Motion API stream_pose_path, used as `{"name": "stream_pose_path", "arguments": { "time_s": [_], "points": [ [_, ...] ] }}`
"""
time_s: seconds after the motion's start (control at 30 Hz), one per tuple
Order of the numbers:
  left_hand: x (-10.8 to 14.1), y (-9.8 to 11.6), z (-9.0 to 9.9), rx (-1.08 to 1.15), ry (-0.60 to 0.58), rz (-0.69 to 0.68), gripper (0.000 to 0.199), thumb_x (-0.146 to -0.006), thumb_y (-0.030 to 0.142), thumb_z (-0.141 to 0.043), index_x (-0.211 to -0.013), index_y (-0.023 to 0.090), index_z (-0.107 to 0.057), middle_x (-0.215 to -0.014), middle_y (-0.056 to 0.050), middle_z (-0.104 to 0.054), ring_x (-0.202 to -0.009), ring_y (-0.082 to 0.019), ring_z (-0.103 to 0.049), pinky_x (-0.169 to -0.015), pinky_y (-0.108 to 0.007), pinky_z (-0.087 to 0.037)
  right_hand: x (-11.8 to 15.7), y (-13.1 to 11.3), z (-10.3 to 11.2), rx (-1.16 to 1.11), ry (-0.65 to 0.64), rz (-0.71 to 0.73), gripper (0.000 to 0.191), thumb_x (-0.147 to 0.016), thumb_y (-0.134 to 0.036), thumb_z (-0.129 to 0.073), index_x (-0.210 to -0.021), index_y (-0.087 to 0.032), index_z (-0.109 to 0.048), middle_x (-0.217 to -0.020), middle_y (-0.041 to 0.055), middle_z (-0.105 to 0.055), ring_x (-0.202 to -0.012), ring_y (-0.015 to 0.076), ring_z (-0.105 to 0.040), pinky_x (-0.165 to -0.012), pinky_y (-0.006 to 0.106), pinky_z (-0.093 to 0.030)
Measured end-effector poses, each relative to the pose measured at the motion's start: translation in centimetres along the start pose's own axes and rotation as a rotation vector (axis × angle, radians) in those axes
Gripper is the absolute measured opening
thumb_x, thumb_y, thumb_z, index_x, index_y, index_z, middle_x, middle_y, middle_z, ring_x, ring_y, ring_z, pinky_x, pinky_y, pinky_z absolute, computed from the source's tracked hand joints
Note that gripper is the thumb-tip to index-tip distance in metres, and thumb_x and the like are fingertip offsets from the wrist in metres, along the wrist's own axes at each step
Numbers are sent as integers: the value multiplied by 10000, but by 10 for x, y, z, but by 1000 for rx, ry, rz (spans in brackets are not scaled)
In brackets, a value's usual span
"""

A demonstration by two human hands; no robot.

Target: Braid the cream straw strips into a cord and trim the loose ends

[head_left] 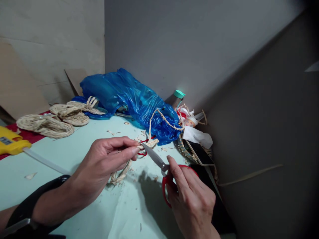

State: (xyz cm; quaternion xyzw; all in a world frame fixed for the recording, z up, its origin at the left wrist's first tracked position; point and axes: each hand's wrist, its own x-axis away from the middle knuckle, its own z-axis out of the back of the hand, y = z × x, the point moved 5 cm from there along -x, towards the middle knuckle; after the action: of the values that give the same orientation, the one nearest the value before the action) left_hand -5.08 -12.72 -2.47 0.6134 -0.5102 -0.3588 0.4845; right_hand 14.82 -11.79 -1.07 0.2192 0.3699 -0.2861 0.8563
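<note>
Between its thumb and fingers, my left hand (107,162) pinches a pale braided straw piece (151,143) with red cord (142,153) around it. A strand of the straw loops up behind it, and more braid (121,176) hangs below the hand. My right hand (190,196) grips red-handled scissors (159,161). Their blades look nearly closed, and the tip is at the straw close to my left fingertips. Whether the tip touches the straw or the cord, I cannot tell.
Behind the hands lies a blue plastic bag (134,96). Woven straw slippers (47,124) and a yellow glue gun (12,141) are at left. A bottle with a green cap (178,94) and a white tissue (197,136) sit at right. Straw scraps dot the pale tabletop (94,215).
</note>
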Motion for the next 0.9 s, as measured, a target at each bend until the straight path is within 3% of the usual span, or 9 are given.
{"name": "stream_pose_path", "arguments": {
  "time_s": [0.07, 0.13, 0.23, 0.3, 0.37, 0.5, 0.63, 0.73, 0.9],
  "points": [
    [-1, -1, 0, 18, -8, 12, 139, -744, 338, -816, -793, 214, -778, -685, 13, -628, -542, -67, -391, -462, -165, -287, 2, 3, -3, -44, 7, -53, 295, -936, -71, -507, -1190, -81, -656, -745, 56, -707, -594, 150, -645, -568, 263, -479],
    [-1, -2, -1, 39, -19, 30, 151, -750, 343, -811, -801, 207, -772, -666, 14, -621, -511, -58, -353, -443, -173, -241, 3, 10, -8, -196, 2, -199, 276, -916, -97, -510, -1138, -116, -673, -745, 45, -698, -572, 138, -634, -533, 241, -481],
    [-2, -5, -3, 42, -34, 49, 165, -761, 350, -801, -807, 195, -768, -636, 23, -595, -484, -47, -311, -432, -180, -203, 7, 26, -19, -551, -69, -606, 187, -914, -237, -575, -1052, -154, -671, -698, 13, -661, -518, 125, -591, -471, 221, -479],
    [-3, -9, -4, 28, -51, 58, 170, -772, 357, -791, -816, 194, -773, -638, 21, -600, -471, -41, -300, -424, -183, -198, 9, 29, -27, -817, -135, -882, 235, -886, -362, -648, -1013, -163, -651, -660, 3, -647, -490, 130, -584, -438, 224, -482],
    [-3, -15, -8, 4, -87, 84, 179, -774, 364, -790, -833, 195, -780, -662, 7, -637, -463, -38, -315, -419, -181, -213, 6, 22, -31, -1080, -160, -1030, 322, -828, -435, -713, -991, -171, -624, -666, 18, -676, -521, 158, -634, -462, 245, -523],
    [0, -29, -19, -61, -202, 183, 226, -731, 383, -819, -864, 202, -795, -630, -1, -668, -419, -37, -355, -385, -171, -220, -3, 9, -34, -1326, -145, -1041, 381, -743, -404, -803, -984, -193, -598, -773, 45, -727, -643, 187, -692, -584, 281, -579],
    [2, -33, -27, -116, -252, 188, 167, -695, 331, -828, -785, 193, -803, -574, -9, -687, -376, -42, -383, -353, -172, -233, 6, 13, -44, -1460, -101, -1153, 389, -742, -364, -807, -1005, -206, -567, -761, -7, -661, -607, 134, -619, -532, 228, -504],
    [2, -33, -29, -165, -279, 176, 131, -724, 329, -803, -755, 202, -807, -621, -31, -731, -373, -45, -404, -360, -175, -275, 10, 19, -47, -1508, -64, -1160, 402, -743, -382, -791, -1009, -208, -544, -728, -29, -596, -579, 113, -545, -494, 212, -450],
    [2, -31, -24, -204, -306, 131, 147, -800, 343, -748, -896, 258, -821, -693, -27, -761, -460, -78, -487, -452, -190, -393, 10, 30, -41, -1520, 22, -1157, 359, -765, -336, -775, -1025, -211, -560, -769, -28, -569, -599, 104, -530, -521, 211, -473]
  ]
}}
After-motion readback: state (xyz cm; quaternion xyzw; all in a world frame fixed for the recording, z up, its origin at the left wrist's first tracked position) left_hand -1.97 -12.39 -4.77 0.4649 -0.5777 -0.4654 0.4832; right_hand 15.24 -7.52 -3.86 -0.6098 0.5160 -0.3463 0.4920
